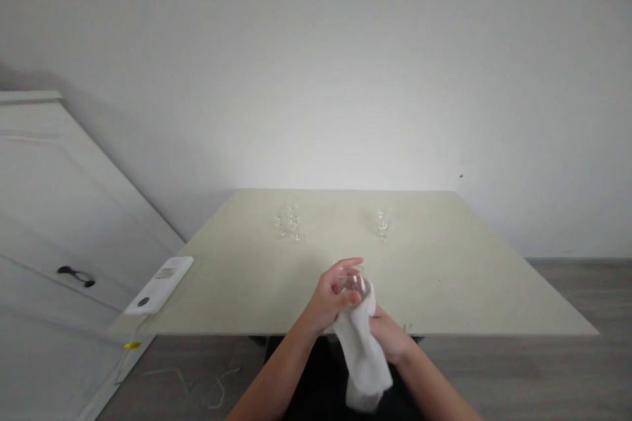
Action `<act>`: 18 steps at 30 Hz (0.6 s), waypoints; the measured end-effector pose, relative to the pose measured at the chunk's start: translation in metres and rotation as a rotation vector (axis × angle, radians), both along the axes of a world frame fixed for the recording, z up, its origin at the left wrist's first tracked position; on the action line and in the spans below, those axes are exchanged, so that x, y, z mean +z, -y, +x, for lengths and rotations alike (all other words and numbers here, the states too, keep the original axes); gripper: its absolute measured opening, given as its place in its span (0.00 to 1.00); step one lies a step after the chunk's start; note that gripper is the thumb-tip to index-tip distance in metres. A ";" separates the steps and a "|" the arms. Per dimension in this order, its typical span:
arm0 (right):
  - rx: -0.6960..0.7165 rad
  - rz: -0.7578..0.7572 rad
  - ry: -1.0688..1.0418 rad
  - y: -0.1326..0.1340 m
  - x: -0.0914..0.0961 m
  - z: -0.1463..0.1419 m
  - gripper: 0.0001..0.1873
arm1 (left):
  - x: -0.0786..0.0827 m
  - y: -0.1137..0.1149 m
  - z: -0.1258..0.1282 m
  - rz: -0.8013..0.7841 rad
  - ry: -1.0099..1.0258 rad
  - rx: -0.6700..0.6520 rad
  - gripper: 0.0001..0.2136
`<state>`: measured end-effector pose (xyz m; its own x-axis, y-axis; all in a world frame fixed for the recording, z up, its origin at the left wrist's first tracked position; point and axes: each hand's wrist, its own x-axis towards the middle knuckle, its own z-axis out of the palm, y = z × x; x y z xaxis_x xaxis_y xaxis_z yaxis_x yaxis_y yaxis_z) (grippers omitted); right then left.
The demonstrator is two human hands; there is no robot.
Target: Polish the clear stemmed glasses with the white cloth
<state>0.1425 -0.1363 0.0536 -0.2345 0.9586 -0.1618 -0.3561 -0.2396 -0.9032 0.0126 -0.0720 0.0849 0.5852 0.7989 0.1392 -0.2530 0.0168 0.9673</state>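
Pale bench (474, 270) before wall (316, 79), with glassware cluster (290, 222) and smaller cluster (382, 223) widely spaced toward far edge (340, 191), and, by near edge (217, 333), clear glass (356, 284) gripped in left hand (332, 295), white cloth (365, 358) against it gripped in right hand (390, 335).

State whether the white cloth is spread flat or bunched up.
Bunched up: the white cloth is gathered against the clear glass at the left hand and right hand, its loose end hanging past the table's edge.

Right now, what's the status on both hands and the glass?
Left hand around clear glass. Right hand holding white cloth against it. Other glassware farther back on table, apart from both hands.
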 end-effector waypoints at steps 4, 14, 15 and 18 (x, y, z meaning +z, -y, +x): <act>0.049 -0.188 -0.178 0.007 -0.004 -0.002 0.17 | 0.003 0.002 0.001 -0.077 0.107 -0.121 0.39; -0.313 -0.178 -0.291 -0.025 -0.019 0.001 0.20 | 0.000 0.000 -0.003 0.068 0.085 0.418 0.34; -0.279 -0.195 -0.304 -0.026 -0.021 0.004 0.20 | 0.000 0.002 -0.004 0.096 0.088 0.436 0.34; -0.146 -0.193 -0.305 -0.026 -0.025 0.010 0.20 | 0.004 0.009 -0.005 0.206 0.002 0.437 0.34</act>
